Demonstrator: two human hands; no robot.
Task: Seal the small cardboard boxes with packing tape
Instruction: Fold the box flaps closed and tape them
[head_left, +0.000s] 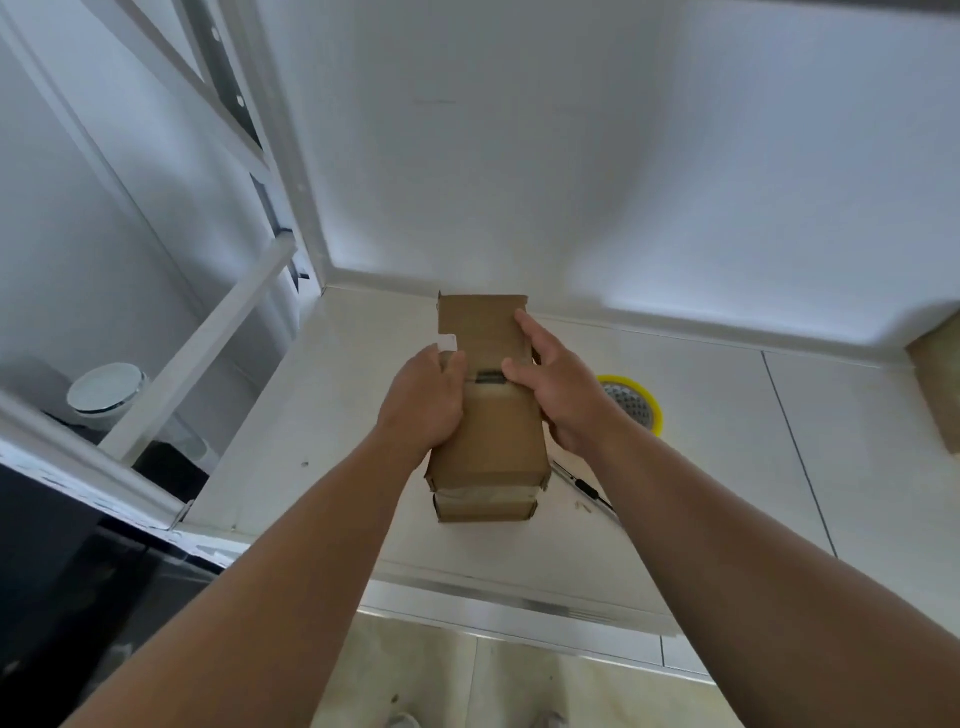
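A small brown cardboard box (488, 441) is held above a white counter (701, 441), its long top facing me, with clear tape across its near end. My left hand (423, 402) grips its left side, fingers curled over the top near a strip of clear tape (448, 344). My right hand (558, 384) grips the right side, thumb on the top next to a dark mark at the middle. A flap (480, 322) at the far end stands open. A roll of packing tape with a yellow core (636, 405) lies on the counter right of the box, partly hidden by my right hand.
A white wall rises just behind the counter. A thin dark-tipped tool (584, 486) lies on the counter under my right forearm. Another cardboard piece (937, 384) sits at the far right. A white frame and a round white lid (104, 395) are at the left.
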